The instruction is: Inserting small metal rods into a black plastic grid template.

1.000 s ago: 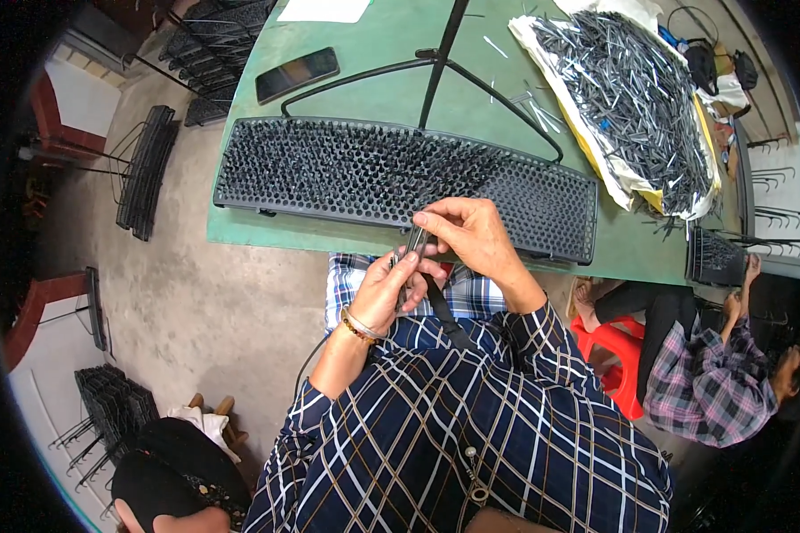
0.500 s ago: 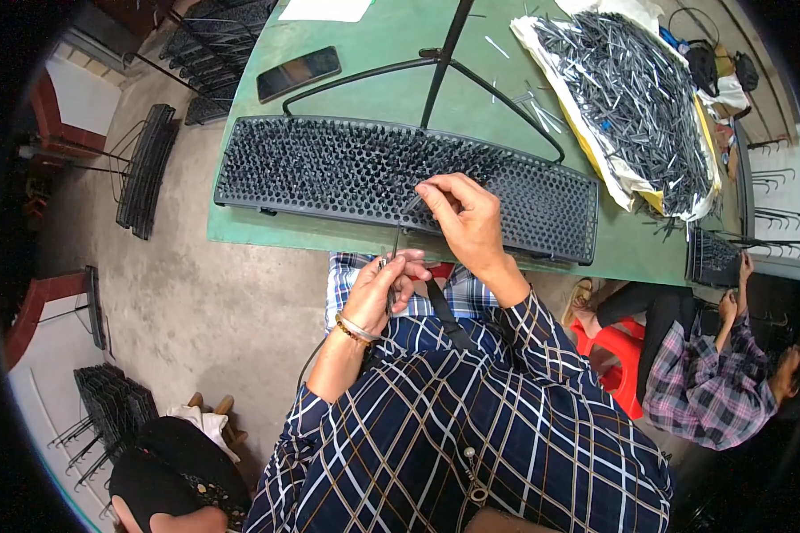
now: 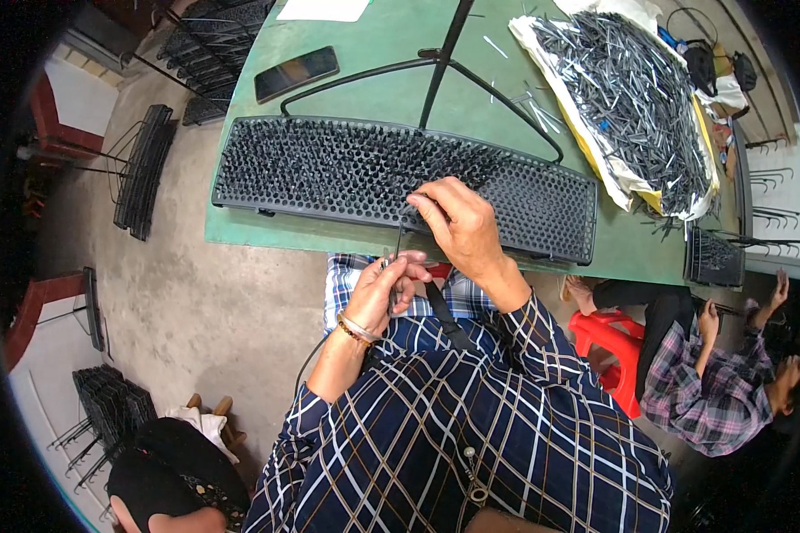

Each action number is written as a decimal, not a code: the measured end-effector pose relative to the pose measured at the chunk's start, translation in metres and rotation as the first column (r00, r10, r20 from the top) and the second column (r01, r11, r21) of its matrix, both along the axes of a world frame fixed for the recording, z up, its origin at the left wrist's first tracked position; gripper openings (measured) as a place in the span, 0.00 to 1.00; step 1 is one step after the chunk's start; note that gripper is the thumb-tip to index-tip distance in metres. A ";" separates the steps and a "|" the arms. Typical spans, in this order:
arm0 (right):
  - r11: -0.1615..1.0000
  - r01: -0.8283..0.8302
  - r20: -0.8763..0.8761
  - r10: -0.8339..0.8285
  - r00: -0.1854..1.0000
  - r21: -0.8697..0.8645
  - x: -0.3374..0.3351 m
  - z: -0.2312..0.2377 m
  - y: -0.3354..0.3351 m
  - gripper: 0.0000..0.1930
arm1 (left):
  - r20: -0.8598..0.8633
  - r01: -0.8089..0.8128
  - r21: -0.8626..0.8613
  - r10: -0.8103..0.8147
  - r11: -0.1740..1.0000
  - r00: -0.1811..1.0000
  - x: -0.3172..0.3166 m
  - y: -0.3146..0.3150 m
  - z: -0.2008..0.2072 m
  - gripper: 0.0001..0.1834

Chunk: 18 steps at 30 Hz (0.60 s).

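A long black panel (image 3: 284,169), densely set with short dark tufts, lies across the green table near its front edge. Below that edge my left hand (image 3: 378,289) is closed around a few thin dark strips (image 3: 397,242), and one of them sticks up toward the panel. The fingertips of my right hand (image 3: 460,226) are pinched together over the panel's front rim, by the top of that strip. What lies between those fingertips is too small and dark to make out. The panel's right part looks smoother, its tufts lower.
Black metal bars (image 3: 436,80) rise from the panel's back. A phone (image 3: 297,75) lies behind it on the left. An opened sack (image 3: 613,107) heaped with dark strips stands at right. Beyond it a person in plaid (image 3: 711,382) sits by a red stool (image 3: 606,342).
My right hand has shifted slightly left and down, its fingertips now at the panel's front rim. The left hand has barely moved. The person at right has moved their hands apart.
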State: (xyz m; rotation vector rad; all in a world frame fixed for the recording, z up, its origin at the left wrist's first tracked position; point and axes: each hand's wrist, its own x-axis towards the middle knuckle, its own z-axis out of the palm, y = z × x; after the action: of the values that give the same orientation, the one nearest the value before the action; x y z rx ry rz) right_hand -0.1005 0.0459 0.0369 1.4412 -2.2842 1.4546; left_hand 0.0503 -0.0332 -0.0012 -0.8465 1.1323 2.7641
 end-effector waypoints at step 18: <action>0.999 -0.045 0.028 0.046 0.999 -0.015 0.005 -0.004 -0.007 0.06 | 0.011 -0.001 -0.014 0.001 1.000 1.000 -0.001 -0.001 0.002 0.16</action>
State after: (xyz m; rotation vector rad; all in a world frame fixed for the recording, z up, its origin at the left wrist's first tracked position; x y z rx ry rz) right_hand -0.0957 0.0390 0.0329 1.4879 -2.2673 1.5102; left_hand 0.0493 -0.0340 0.0005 -0.8632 1.1508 2.7516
